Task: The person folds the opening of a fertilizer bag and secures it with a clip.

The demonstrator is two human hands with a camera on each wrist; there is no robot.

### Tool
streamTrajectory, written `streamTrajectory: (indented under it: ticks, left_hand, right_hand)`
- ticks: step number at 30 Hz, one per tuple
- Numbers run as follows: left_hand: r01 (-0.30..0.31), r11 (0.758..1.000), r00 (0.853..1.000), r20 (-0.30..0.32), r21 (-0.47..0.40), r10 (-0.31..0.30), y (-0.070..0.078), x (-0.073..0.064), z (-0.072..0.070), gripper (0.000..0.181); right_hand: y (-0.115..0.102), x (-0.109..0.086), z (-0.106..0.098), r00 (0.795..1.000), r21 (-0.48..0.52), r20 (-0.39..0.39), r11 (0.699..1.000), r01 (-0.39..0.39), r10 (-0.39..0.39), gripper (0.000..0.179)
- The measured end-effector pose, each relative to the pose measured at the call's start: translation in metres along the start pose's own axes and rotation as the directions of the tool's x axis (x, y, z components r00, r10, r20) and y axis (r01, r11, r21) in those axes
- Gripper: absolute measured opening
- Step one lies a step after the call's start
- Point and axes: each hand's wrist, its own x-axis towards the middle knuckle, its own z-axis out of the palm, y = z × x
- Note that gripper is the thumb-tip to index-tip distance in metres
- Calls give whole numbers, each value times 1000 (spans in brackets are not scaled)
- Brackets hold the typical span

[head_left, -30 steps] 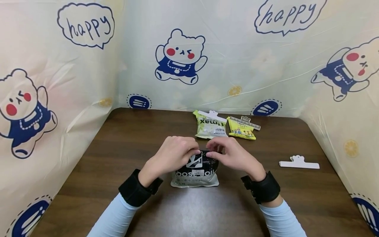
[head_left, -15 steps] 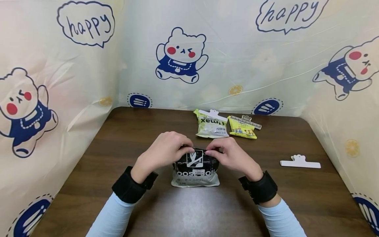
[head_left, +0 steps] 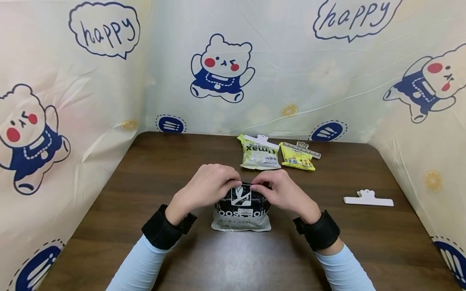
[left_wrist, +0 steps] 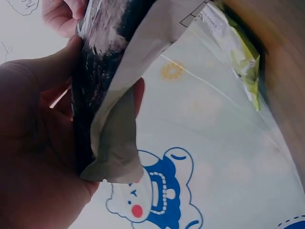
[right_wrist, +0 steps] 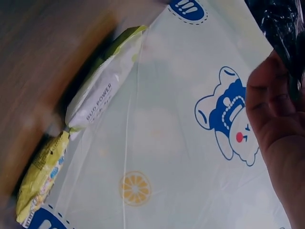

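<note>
A black and grey bag (head_left: pixel 242 214) with white lettering stands upright on the table, mid-front in the head view. My left hand (head_left: pixel 206 185) pinches its top edge on the left side between thumb and fingers. On the right side of that edge, my right hand (head_left: pixel 285 190) pinches with thumb and forefinger. In the left wrist view the bag (left_wrist: pixel 107 62) shows a folded, pale back side. A glossy black corner of the bag (right_wrist: pixel 281 24) appears at the right fingers in the right wrist view.
A green-and-white packet (head_left: pixel 260 155) closed by a white clip (head_left: pixel 261 140) lies at the back. Beside it is a yellow packet (head_left: pixel 296 158) with a ruler-marked clip (head_left: pixel 302 149). A loose white clip (head_left: pixel 367 199) lies right on the wooden table (head_left: pixel 127 210).
The left hand first shifted left and up along the bag's top, then slightly back right. The right fingers have closed in on the top edge, and the bag has moved slightly right.
</note>
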Motion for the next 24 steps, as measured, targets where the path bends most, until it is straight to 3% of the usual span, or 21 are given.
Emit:
streamTrajectory:
  ticks: [6, 14, 19, 24]
  left_hand:
    - [39, 998, 999, -4, 57, -39, 9, -1, 2, 11]
    - [31, 997, 999, -25, 73, -29, 10, 2, 11, 14]
    - [31, 998, 999, -12, 62, -30, 8, 3, 12, 17]
    - [44, 997, 999, -7, 63, -43, 6, 2, 13, 16]
  right_hand:
    - [2, 0, 3, 999, 18, -32, 999, 34, -34, 11]
    - [3, -1, 1, 999, 34, -28, 999, -21, 22, 10]
    - [3, -1, -5, 993, 60, 49, 993, -106, 103, 12]
    - [6, -3, -16, 971, 49, 171, 983, -179, 169, 21]
